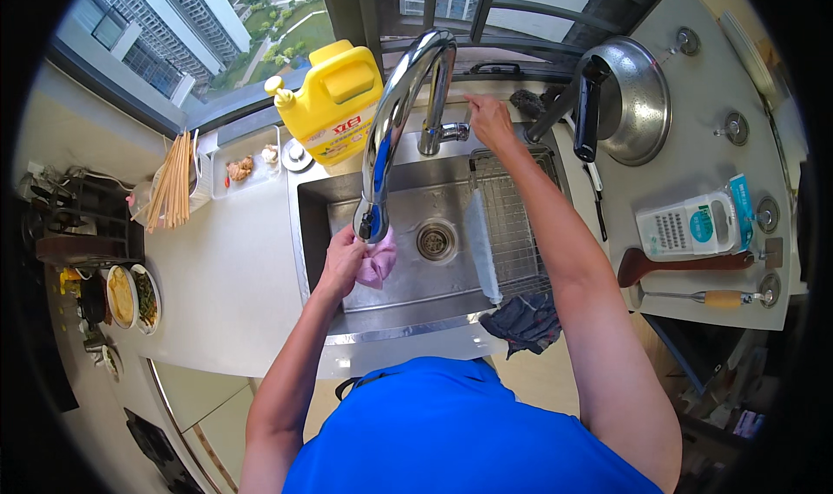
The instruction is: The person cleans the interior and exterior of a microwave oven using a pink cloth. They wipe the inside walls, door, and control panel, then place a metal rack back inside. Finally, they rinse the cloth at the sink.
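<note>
My left hand (pixel 343 260) grips a pink cloth (pixel 377 263) beneath the spout of the chrome faucet (pixel 407 90), over the left part of the steel sink (pixel 397 292). My right hand (pixel 489 120) is at the faucet's lever, right of the faucet base, with its fingers pinched together; the lever is mostly hidden by them. A wire rack (pixel 514 214) sits in the sink's right side under my right forearm, with a light blue cloth (pixel 481 247) hung along its left edge. A dark cloth (pixel 526 321) drapes over the sink's front edge.
Behind the sink stand a yellow detergent jug (pixel 335 103) and a drain plug (pixel 296 154). Left are a clear tray (pixel 250 185), chopsticks (pixel 170 188) and oval dishes (pixel 122 295). Right lie a steel wok or bowl (pixel 641 116), a grater (pixel 683 224) and a wooden spatula (pixel 690 263).
</note>
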The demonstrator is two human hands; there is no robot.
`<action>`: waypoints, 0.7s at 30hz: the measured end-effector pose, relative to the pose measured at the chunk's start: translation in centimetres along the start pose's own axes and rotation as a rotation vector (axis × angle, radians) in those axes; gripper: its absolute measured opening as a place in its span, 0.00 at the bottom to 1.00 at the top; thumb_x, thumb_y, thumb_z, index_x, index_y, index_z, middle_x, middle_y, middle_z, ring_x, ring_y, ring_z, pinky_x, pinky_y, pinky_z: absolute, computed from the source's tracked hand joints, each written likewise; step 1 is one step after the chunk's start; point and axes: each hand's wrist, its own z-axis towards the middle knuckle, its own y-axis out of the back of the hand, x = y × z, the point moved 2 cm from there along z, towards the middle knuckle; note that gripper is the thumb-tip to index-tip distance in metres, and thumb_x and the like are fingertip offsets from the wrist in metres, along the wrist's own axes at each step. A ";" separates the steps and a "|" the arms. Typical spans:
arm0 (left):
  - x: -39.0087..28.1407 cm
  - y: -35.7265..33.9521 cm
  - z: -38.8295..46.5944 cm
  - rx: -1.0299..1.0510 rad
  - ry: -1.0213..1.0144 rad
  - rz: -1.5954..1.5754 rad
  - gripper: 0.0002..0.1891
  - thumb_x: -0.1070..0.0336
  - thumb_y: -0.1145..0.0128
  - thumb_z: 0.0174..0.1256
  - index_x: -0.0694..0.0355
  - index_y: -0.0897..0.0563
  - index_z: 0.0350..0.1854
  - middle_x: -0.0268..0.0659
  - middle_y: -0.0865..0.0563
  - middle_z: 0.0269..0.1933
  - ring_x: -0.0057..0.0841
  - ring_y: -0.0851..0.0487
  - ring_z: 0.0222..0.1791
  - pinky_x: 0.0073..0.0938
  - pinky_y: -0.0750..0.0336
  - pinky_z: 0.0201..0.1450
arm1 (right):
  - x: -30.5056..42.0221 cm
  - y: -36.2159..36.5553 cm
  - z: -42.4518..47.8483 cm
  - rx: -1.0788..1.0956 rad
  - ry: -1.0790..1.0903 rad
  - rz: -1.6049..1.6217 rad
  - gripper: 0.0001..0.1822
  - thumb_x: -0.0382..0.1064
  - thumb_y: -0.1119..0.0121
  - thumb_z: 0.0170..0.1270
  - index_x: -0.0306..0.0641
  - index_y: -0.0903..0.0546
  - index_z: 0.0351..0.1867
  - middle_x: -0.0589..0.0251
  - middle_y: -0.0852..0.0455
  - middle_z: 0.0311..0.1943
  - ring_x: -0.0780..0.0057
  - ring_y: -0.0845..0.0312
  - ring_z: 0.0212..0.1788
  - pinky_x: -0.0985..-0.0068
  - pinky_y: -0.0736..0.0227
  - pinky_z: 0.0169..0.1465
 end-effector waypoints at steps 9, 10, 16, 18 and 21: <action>-3.8 -2.0 -2.1 -0.009 -0.020 0.469 0.12 0.60 0.41 0.69 0.66 0.21 0.37 0.38 0.15 0.25 0.25 0.16 0.21 0.29 0.22 0.26 | 9.2 -1.3 -12.7 0.021 -0.074 0.195 0.20 0.37 0.41 0.68 0.35 0.22 0.60 0.44 0.18 0.48 0.46 0.19 0.49 0.57 0.24 0.54; -4.0 -2.3 -2.3 -0.005 -0.014 0.506 0.13 0.60 0.43 0.70 0.67 0.20 0.35 0.39 0.15 0.24 0.27 0.16 0.19 0.30 0.22 0.24 | 10.1 -2.1 -14.7 0.101 -0.088 0.258 0.19 0.37 0.41 0.68 0.34 0.21 0.58 0.44 0.17 0.47 0.47 0.19 0.49 0.59 0.24 0.54; -2.1 -0.9 -1.3 -0.021 -0.074 0.770 0.16 0.58 0.42 0.67 0.71 0.17 0.34 0.51 0.12 0.30 0.37 0.11 0.29 0.38 0.20 0.33 | 11.6 -12.4 -21.6 0.440 -0.388 0.801 0.22 0.51 0.48 0.75 0.35 0.19 0.56 0.51 0.14 0.47 0.60 0.17 0.48 0.65 0.25 0.53; -1.7 0.2 -1.3 -0.051 -0.105 0.831 0.17 0.56 0.41 0.67 0.71 0.17 0.37 0.53 0.12 0.33 0.40 0.11 0.34 0.40 0.20 0.38 | 11.9 -14.8 -22.4 0.618 -0.663 0.991 0.22 0.53 0.49 0.76 0.37 0.18 0.55 0.57 0.13 0.47 0.66 0.17 0.48 0.67 0.25 0.52; -2.1 1.9 -1.9 -0.078 -0.130 0.795 0.18 0.55 0.40 0.67 0.71 0.17 0.41 0.50 0.12 0.35 0.37 0.13 0.37 0.38 0.22 0.41 | 12.4 -17.5 -23.5 0.779 -0.808 1.227 0.20 0.53 0.46 0.74 0.39 0.13 0.48 0.65 0.13 0.40 0.74 0.19 0.42 0.74 0.25 0.49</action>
